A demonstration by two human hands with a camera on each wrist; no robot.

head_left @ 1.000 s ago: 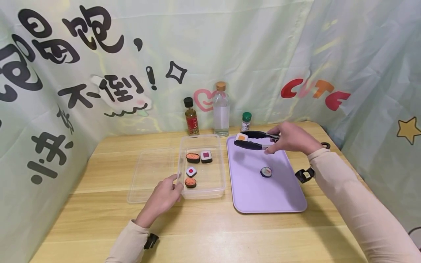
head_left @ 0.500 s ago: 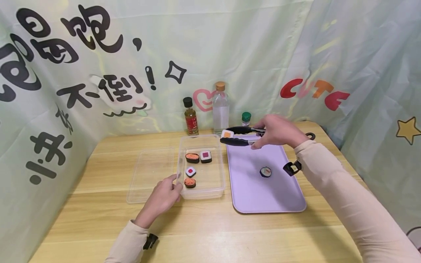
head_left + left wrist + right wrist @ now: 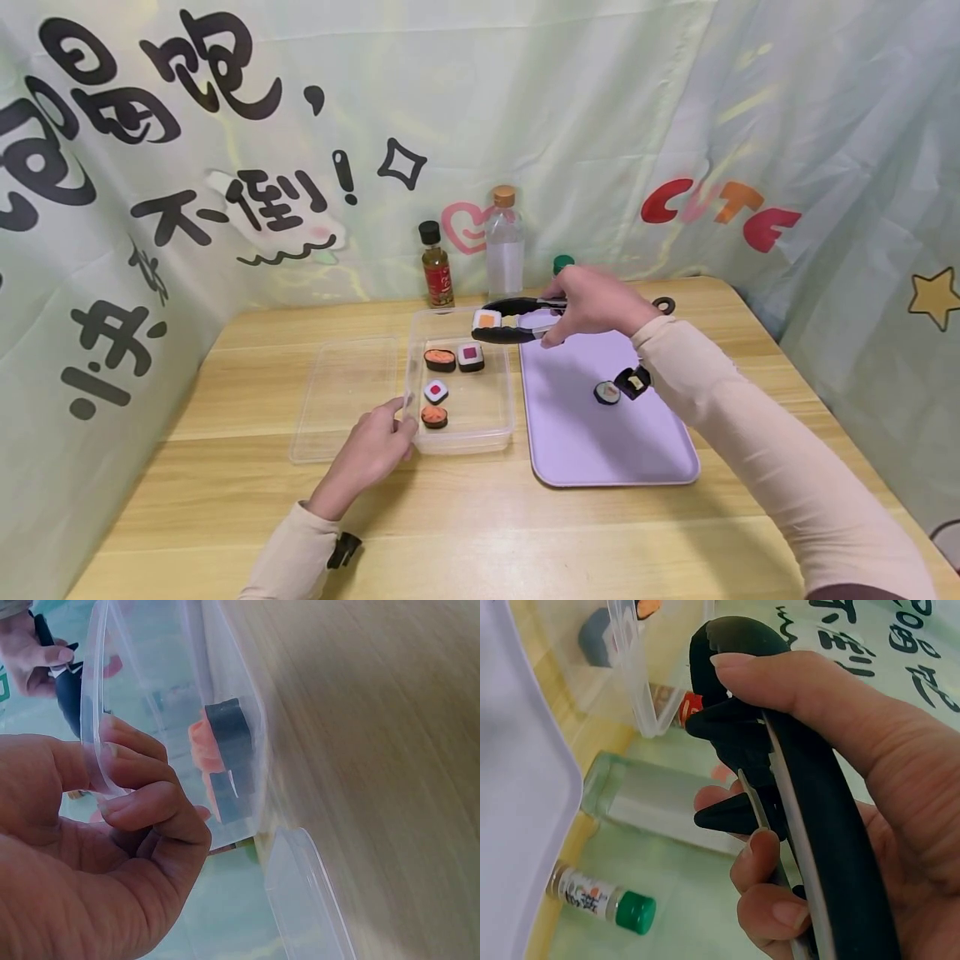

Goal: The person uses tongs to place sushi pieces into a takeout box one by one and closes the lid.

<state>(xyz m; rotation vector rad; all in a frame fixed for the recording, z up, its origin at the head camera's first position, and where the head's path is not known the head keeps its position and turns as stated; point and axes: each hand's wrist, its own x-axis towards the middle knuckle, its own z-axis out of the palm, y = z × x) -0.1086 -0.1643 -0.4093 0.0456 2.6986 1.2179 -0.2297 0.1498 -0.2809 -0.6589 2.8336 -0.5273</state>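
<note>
My right hand (image 3: 603, 304) holds black-tipped tongs (image 3: 510, 335), their jaws closed round a white sushi piece (image 3: 487, 321) with an orange centre. This piece hangs above the back right part of a clear plastic container (image 3: 472, 442). My left hand (image 3: 373, 448) pinches the container's left rim; the left wrist view shows its fingers (image 3: 142, 802) curled at the wall. Inside lie two orange-topped sushi pieces (image 3: 439, 360), a large white roll with a dark red centre (image 3: 470, 357) and a smaller one (image 3: 436, 392). The held piece is hidden in the right wrist view.
Right of the container is a lilac tray (image 3: 585, 450) with one sushi roll (image 3: 606, 392) on it. A clear lid (image 3: 337, 400) lies to the left. Behind stand a red-labelled bottle (image 3: 437, 271), a tall clear bottle (image 3: 505, 258) and a green-capped jar (image 3: 604, 900).
My right hand has moved left with the tongs and the orange-centred sushi piece, from above the tray to over the container. The left hand has stayed at the rim.
</note>
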